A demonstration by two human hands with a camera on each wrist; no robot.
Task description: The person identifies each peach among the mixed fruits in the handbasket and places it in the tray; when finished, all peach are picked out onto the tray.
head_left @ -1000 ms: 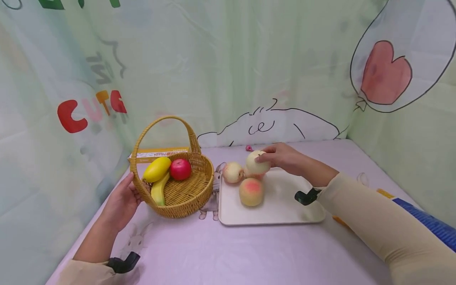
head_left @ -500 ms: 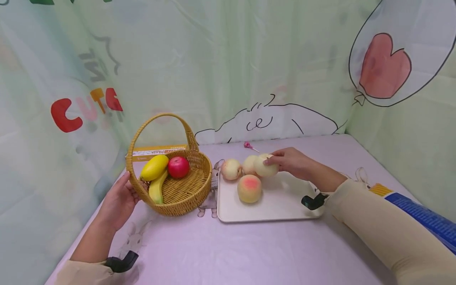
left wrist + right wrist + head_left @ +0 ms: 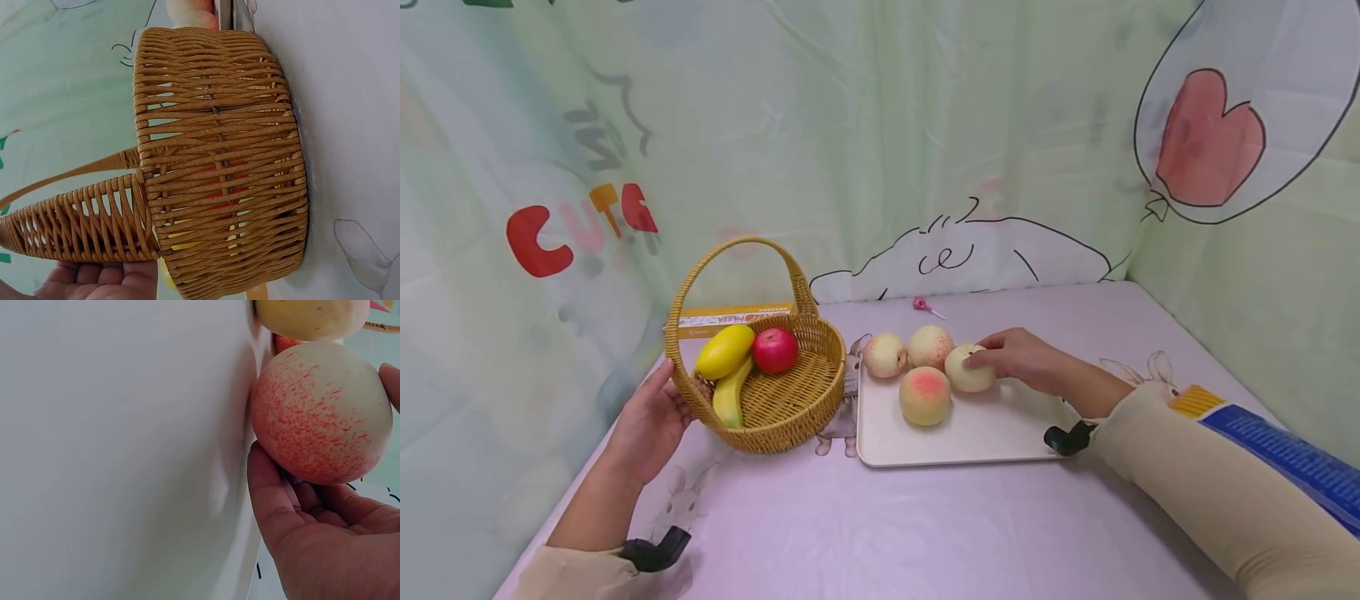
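My right hand holds a pale peach between thumb and fingers at the white tray. In the right wrist view, red speckles cover one side of this peach, and the fingers curve beneath it. Three other peaches sit beside it: a front one, a back one and a left one. At the left, my left hand grips the wicker basket at its handle's base, fingertips partly hidden. Inside lie a yellow mango, a banana and a red apple.
A flat yellow and white box lies behind the basket. Beyond the tray is a pink lollipop. A blue and yellow package lies at the right, partly behind the right sleeve. Printed curtains enclose the table.
My right hand has lowered the peach toward the right and front, onto the tray area, uncovering the back peach. The left hand and the basket keep their places.
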